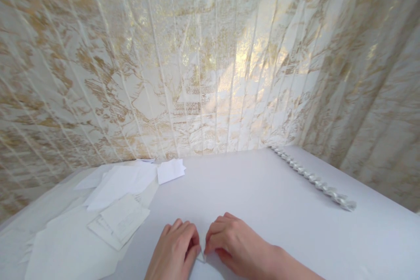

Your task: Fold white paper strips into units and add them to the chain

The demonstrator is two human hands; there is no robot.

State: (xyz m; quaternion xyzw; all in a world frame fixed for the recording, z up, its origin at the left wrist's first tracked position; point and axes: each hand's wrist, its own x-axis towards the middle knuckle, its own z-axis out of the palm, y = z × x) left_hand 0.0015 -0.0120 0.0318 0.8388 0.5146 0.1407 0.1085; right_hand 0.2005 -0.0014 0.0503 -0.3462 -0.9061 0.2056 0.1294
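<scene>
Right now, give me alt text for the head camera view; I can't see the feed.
Left hand and right hand pinch a small piece of white paper low on a white table. Loose white papers spread at left; a silvery twisted strand lies at right, before a gold-patterned curtain.

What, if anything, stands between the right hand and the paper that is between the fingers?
Nothing visible does: the right hand has its fingertips at the paper, and the left hand is at its other side.
</scene>
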